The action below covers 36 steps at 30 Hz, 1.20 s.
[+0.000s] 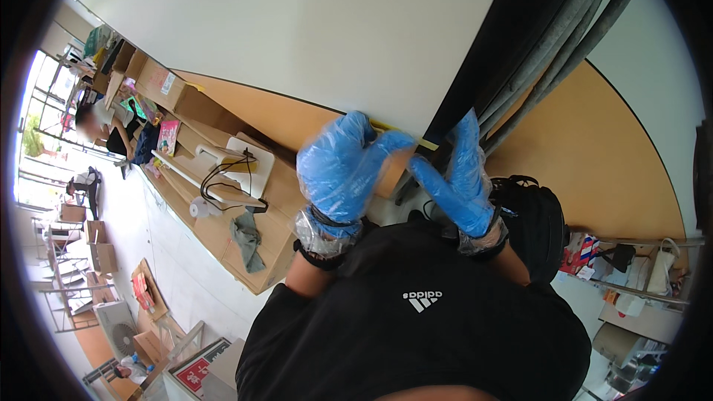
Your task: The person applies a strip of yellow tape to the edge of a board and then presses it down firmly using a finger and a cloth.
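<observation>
My left hand, in a blue glove under a clear plastic one, is raised in front of a white panel. Its fingers are partly curled and blurred; whether they hold anything cannot be made out. My right hand, gloved the same way, has its thumb and fingers spread with nothing seen between them. The two hands face each other with a gap between. Yellow strips show at the panel's lower edge, close to both hands. Dark bands circle both wrists.
Cardboard-covered table at left bears a white device with black cable, a grey cloth and a roll. Thick grey cables run beside the panel. A black backpack stands at right. Several people are farther off at left.
</observation>
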Each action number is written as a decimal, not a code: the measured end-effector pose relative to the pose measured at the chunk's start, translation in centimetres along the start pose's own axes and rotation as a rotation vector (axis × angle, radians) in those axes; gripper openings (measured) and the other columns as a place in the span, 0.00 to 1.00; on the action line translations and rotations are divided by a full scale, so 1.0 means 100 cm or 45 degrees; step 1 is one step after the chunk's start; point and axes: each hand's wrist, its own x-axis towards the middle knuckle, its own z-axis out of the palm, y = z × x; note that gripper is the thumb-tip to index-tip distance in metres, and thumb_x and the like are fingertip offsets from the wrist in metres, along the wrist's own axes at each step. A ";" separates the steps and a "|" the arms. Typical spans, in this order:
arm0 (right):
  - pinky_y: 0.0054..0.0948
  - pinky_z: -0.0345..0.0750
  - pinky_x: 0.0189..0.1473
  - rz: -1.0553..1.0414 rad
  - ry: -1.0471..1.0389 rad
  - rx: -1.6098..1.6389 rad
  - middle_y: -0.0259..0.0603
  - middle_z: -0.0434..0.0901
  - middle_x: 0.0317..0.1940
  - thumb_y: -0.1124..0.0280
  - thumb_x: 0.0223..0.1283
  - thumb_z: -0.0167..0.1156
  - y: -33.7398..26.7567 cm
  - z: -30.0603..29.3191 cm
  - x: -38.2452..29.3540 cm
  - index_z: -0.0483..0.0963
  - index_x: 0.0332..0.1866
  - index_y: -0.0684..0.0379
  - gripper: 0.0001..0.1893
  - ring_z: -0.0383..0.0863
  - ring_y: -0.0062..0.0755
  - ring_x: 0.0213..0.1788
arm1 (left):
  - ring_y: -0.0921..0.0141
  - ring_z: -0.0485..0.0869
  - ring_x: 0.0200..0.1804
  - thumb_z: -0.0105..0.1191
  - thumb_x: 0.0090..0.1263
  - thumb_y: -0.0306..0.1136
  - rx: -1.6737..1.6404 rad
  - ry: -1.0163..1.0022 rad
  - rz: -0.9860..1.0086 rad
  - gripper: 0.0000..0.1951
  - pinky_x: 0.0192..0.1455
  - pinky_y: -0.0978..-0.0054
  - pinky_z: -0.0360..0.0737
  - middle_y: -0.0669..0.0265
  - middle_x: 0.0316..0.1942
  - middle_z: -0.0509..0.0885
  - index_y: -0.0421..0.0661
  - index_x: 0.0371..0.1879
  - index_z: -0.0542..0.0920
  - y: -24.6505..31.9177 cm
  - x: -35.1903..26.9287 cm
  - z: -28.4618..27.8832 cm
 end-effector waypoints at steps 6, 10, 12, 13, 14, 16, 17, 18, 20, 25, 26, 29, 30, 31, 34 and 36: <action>0.46 0.58 0.77 0.066 -0.053 0.042 0.56 0.51 0.78 0.66 0.58 0.71 -0.004 -0.012 0.002 0.49 0.79 0.59 0.48 0.54 0.54 0.79 | 0.61 0.73 0.16 0.71 0.56 0.47 0.338 0.314 -0.082 0.22 0.20 0.67 0.70 0.60 0.13 0.75 0.46 0.14 0.76 -0.031 0.006 -0.016; 0.45 0.58 0.77 0.109 -0.058 0.050 0.55 0.54 0.77 0.67 0.58 0.71 0.000 -0.012 -0.002 0.51 0.79 0.59 0.46 0.55 0.53 0.78 | 0.70 0.58 0.13 0.72 0.60 0.39 -0.120 0.354 -0.040 0.27 0.17 0.71 0.57 0.65 0.09 0.59 0.46 0.08 0.67 -0.041 -0.004 -0.027; 0.45 0.58 0.77 0.130 -0.069 0.050 0.55 0.54 0.77 0.67 0.58 0.71 -0.002 -0.012 -0.001 0.51 0.79 0.59 0.47 0.55 0.53 0.78 | 0.69 0.57 0.12 0.71 0.62 0.42 -0.304 0.101 -0.111 0.29 0.17 0.69 0.57 0.65 0.08 0.58 0.45 0.06 0.67 -0.028 -0.017 -0.017; 0.45 0.58 0.77 0.136 -0.065 0.053 0.55 0.54 0.77 0.67 0.57 0.71 -0.003 -0.012 -0.001 0.51 0.79 0.59 0.46 0.56 0.53 0.78 | 0.66 0.60 0.11 0.69 0.64 0.48 -0.149 -0.128 -0.072 0.29 0.17 0.66 0.60 0.63 0.07 0.63 0.44 0.07 0.72 -0.022 -0.019 -0.008; 0.46 0.58 0.77 0.140 -0.065 0.052 0.55 0.54 0.77 0.67 0.57 0.71 -0.004 -0.013 -0.001 0.51 0.79 0.59 0.46 0.56 0.53 0.78 | 0.62 0.65 0.11 0.65 0.65 0.53 -0.227 -0.262 -0.107 0.29 0.18 0.64 0.64 0.59 0.08 0.69 0.42 0.09 0.77 -0.010 -0.021 -0.001; 0.46 0.59 0.76 0.138 -0.090 0.028 0.55 0.55 0.77 0.69 0.57 0.71 -0.006 -0.017 -0.001 0.52 0.78 0.59 0.46 0.57 0.53 0.78 | 0.64 0.69 0.13 0.59 0.71 0.54 -0.418 -0.436 -0.190 0.30 0.20 0.69 0.69 0.59 0.09 0.72 0.41 0.12 0.79 -0.002 -0.024 0.021; 0.45 0.60 0.76 0.135 -0.106 0.013 0.55 0.55 0.76 0.70 0.57 0.70 -0.008 -0.019 0.000 0.52 0.78 0.59 0.46 0.57 0.53 0.78 | 0.66 0.70 0.13 0.56 0.73 0.55 -0.530 -0.530 -0.206 0.31 0.21 0.71 0.69 0.61 0.09 0.73 0.40 0.13 0.79 -0.010 -0.026 0.033; 0.45 0.60 0.76 0.133 -0.120 -0.004 0.54 0.55 0.76 0.70 0.57 0.70 -0.010 -0.021 0.001 0.52 0.78 0.59 0.45 0.58 0.52 0.77 | 0.66 0.70 0.13 0.56 0.73 0.55 -0.537 -0.528 -0.210 0.31 0.21 0.71 0.69 0.61 0.09 0.73 0.40 0.13 0.79 -0.011 -0.024 0.037; 0.44 0.62 0.75 0.170 -0.140 0.087 0.54 0.56 0.76 0.73 0.57 0.69 -0.014 -0.024 0.003 0.53 0.78 0.59 0.45 0.59 0.51 0.77 | 0.78 0.70 0.16 0.51 0.78 0.51 -1.267 -0.888 -0.654 0.28 0.21 0.76 0.67 0.73 0.13 0.72 0.44 0.17 0.76 -0.011 -0.022 0.044; 0.43 0.66 0.74 0.119 -0.116 0.060 0.53 0.57 0.76 0.77 0.56 0.68 -0.014 -0.025 0.002 0.54 0.78 0.59 0.44 0.62 0.49 0.76 | 0.81 0.69 0.18 0.49 0.80 0.50 -1.403 -0.887 -0.735 0.24 0.21 0.81 0.64 0.75 0.16 0.74 0.46 0.21 0.77 -0.016 -0.024 0.045; 0.43 0.66 0.74 0.102 -0.107 0.054 0.53 0.57 0.76 0.77 0.56 0.68 -0.014 -0.024 0.002 0.54 0.78 0.58 0.44 0.62 0.49 0.76 | 0.81 0.69 0.18 0.49 0.80 0.49 -1.454 -0.878 -0.768 0.24 0.20 0.82 0.63 0.75 0.16 0.73 0.46 0.21 0.77 -0.018 -0.026 0.046; 0.43 0.67 0.73 -0.005 -0.075 -0.002 0.52 0.57 0.76 0.77 0.56 0.68 -0.013 -0.024 0.004 0.54 0.78 0.58 0.44 0.63 0.48 0.75 | 0.81 0.69 0.17 0.51 0.79 0.48 -1.421 -0.871 -0.683 0.23 0.20 0.82 0.63 0.75 0.15 0.73 0.45 0.22 0.77 -0.015 -0.021 0.040; 0.43 0.67 0.73 -0.037 -0.067 -0.020 0.52 0.57 0.76 0.77 0.57 0.68 -0.013 -0.025 0.005 0.53 0.78 0.57 0.44 0.63 0.48 0.75 | 0.81 0.69 0.17 0.51 0.79 0.48 -1.425 -0.871 -0.681 0.23 0.20 0.82 0.63 0.75 0.15 0.73 0.45 0.22 0.77 -0.013 -0.018 0.036; 0.43 0.67 0.73 0.016 -0.079 0.047 0.52 0.60 0.74 0.77 0.57 0.68 -0.013 -0.027 0.005 0.55 0.77 0.58 0.42 0.65 0.47 0.74 | 0.81 0.69 0.17 0.52 0.79 0.47 -1.347 -0.881 -0.703 0.23 0.20 0.82 0.63 0.74 0.15 0.73 0.45 0.21 0.78 -0.011 -0.016 0.030; 0.41 0.70 0.70 0.167 -0.071 0.275 0.53 0.66 0.70 0.75 0.58 0.68 -0.010 -0.033 0.004 0.62 0.73 0.61 0.37 0.71 0.46 0.70 | 0.80 0.69 0.15 0.54 0.77 0.47 -1.171 -0.788 -0.727 0.25 0.19 0.79 0.64 0.73 0.11 0.71 0.44 0.16 0.77 -0.005 -0.017 0.023; 0.36 0.78 0.58 0.165 0.094 0.216 0.50 0.81 0.51 0.71 0.58 0.68 -0.013 -0.035 -0.001 0.76 0.59 0.66 0.23 0.83 0.40 0.54 | 0.79 0.69 0.15 0.56 0.76 0.48 -1.071 -0.691 -0.735 0.28 0.19 0.77 0.65 0.71 0.09 0.70 0.44 0.12 0.76 0.000 -0.020 0.018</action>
